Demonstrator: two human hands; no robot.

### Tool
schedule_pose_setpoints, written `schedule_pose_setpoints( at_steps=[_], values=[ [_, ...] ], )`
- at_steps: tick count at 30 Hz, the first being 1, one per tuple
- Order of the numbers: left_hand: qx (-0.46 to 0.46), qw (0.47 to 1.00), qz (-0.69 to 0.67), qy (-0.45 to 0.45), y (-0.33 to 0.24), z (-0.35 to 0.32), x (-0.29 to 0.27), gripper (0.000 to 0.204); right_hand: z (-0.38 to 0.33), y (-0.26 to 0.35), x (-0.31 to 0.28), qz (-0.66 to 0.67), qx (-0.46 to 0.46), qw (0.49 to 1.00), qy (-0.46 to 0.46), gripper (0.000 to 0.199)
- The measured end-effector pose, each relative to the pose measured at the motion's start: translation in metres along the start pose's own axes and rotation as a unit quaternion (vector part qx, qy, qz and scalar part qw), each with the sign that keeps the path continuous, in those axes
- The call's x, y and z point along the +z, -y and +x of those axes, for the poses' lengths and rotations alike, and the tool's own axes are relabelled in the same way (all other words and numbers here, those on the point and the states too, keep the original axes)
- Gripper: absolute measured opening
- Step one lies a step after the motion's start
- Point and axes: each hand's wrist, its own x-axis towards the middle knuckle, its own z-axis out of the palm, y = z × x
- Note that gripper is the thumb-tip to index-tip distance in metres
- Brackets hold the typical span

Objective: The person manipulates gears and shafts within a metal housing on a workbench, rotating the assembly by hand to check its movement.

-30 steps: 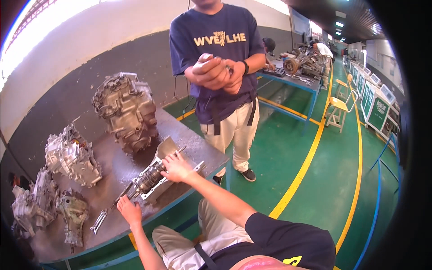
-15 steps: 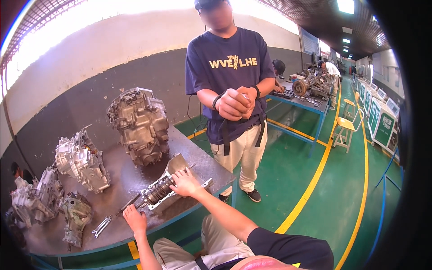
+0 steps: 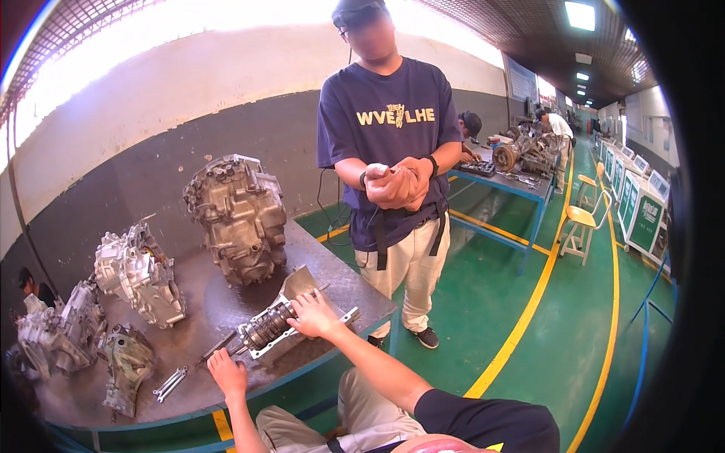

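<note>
A metal gear shaft (image 3: 269, 326) with stacked gears lies in an open gearbox housing half (image 3: 298, 340) near the bench's front edge. Over the right end of the gears, my right hand (image 3: 316, 315) has its fingers bent onto the shaft. My left hand (image 3: 227, 373) rests at the bench edge by the shaft's left end, fingers apart, with nothing visible in it. Close to that hand, a dark metal rod (image 3: 219, 344) lies on the bench. Several wrenches (image 3: 170, 384) sit further left.
On the metal bench (image 3: 204, 302) stand a large gearbox (image 3: 238, 219), a silver casing (image 3: 140, 275), another casing (image 3: 64, 328) and a greenish housing (image 3: 127, 366). A co-worker (image 3: 389, 143) stands beyond the bench's right end. Yellow stools (image 3: 581, 217) stand further right.
My view has shifted slightly, and both my hands stay at nearly the same places by the gear shaft. The co-worker's clasped hands have turned a little.
</note>
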Motion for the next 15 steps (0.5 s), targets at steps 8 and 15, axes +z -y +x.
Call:
schedule_pose_setpoints(
  at_steps=[8,15],
  values=[
    [0.000,1.000,-0.003,0.005,-0.0041,0.0012,-0.0040,0.048,-0.0007,-0.0020,0.0019,-0.002,0.001,1.000,-0.011,0.061],
    [-0.004,1.000,-0.009,0.006,-0.0012,0.0007,-0.0026,0.049,0.0015,-0.0012,0.0066,0.009,0.000,1.000,-0.029,0.056]
  ],
)
